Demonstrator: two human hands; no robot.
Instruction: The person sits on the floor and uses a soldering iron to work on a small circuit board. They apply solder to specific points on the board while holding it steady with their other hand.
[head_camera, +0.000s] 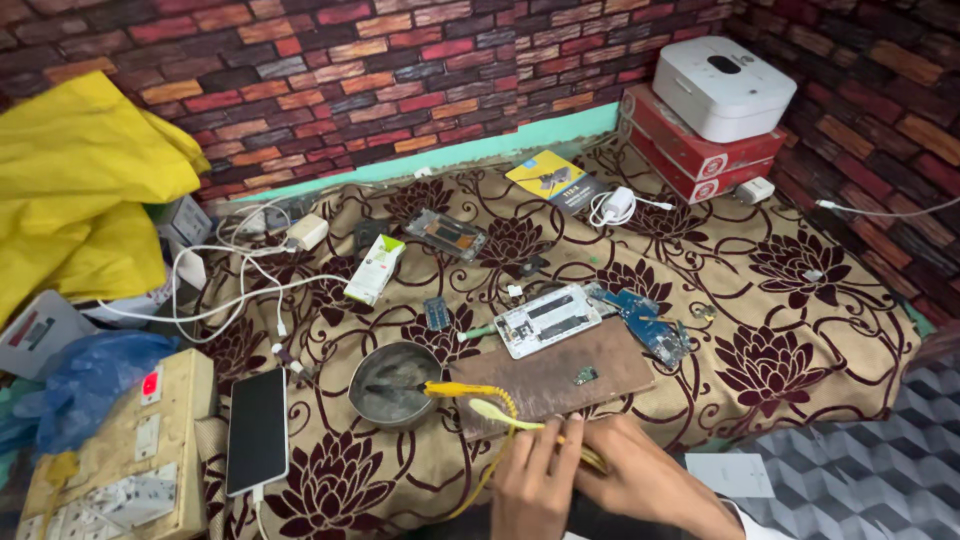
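Yellow tweezers pinched in both hands' fingers, beside wooden board.

Maroon flower-patterned cloth, yellow tweezers

Red boxes, dark phone screen

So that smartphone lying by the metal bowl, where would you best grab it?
Probably by its two long edges, coming down from above. The smartphone lies flat, screen up, on the patterned cloth, so only its sides offer a hold. Grip the upper half: a white cable is plugged into the near end.
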